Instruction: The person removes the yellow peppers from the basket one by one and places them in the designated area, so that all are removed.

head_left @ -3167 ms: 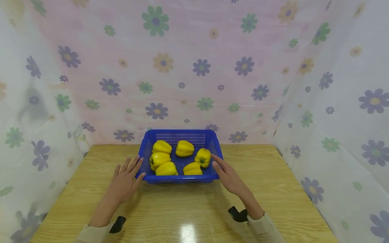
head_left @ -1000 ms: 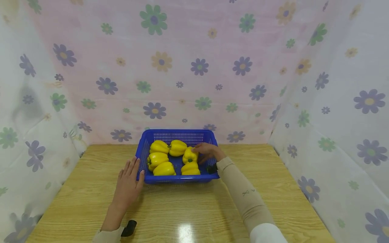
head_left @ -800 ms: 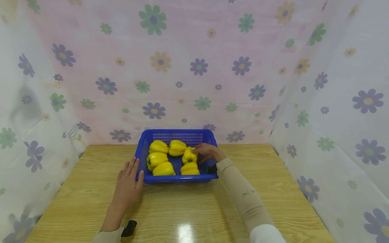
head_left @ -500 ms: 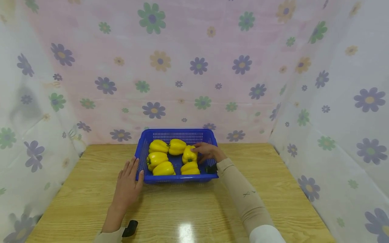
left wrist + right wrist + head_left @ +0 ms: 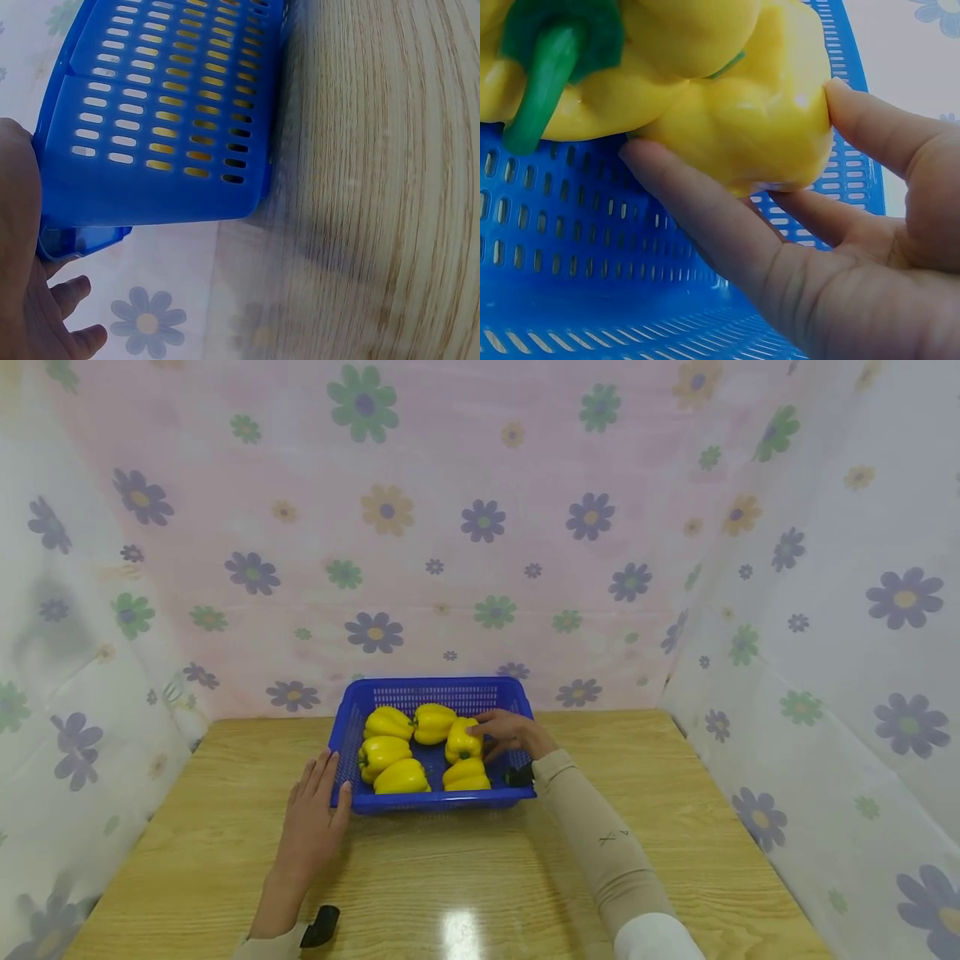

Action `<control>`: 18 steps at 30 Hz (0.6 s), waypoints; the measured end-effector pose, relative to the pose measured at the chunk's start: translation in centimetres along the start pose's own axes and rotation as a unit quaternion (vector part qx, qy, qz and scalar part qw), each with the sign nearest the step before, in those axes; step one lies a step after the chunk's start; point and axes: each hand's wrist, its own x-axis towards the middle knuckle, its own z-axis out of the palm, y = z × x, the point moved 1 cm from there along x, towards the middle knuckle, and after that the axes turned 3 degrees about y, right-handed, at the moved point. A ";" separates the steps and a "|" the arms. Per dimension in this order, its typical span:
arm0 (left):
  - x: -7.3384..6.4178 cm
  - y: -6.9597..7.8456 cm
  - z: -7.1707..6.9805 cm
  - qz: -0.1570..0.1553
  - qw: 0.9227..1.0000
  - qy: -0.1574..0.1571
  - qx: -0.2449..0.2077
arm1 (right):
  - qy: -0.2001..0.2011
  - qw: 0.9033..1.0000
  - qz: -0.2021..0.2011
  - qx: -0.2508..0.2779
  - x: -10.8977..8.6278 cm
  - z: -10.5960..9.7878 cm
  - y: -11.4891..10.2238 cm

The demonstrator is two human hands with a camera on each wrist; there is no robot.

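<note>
A blue plastic basket (image 5: 435,797) with slotted sides stands on the table and holds several yellow bell peppers. My right hand (image 5: 516,732) reaches over its right side and holds the rightmost bell pepper (image 5: 462,743), thumb and fingers on opposite sides. In the right wrist view, that bell pepper (image 5: 742,127) sits between my fingertips, and another pepper's green stem (image 5: 547,82) shows at the upper left. My left hand (image 5: 311,827) rests with straight fingers at the basket's left rim. The left wrist view shows the hand (image 5: 37,300) beside the basket's outer wall (image 5: 165,187).
Inside the basket, peppers lie at the left (image 5: 385,757), back (image 5: 434,724) and front right (image 5: 467,775). The wooden table (image 5: 450,868) ends at a flower-printed curtain (image 5: 442,527) behind the basket, with patterned sheets on both sides. A dark strap piece (image 5: 321,927) sits at my left wrist.
Since the oldest frame, my right hand has moved from the right rim into the basket. The rightmost and back peppers have shifted left. Over the last second, the hands hold nearly still.
</note>
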 end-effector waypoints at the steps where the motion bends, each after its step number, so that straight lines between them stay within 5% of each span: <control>1: 0.0 0.0 0.0 0.000 1.000 0.001 0.000 | -0.002 1.000 0.001 0.001 0.0 0.0 0.0; 18: -0.1 0.1 0.0 -0.001 1.000 0.003 -0.007 | -0.002 1.000 -0.009 -0.004 -0.3 0.1 -0.1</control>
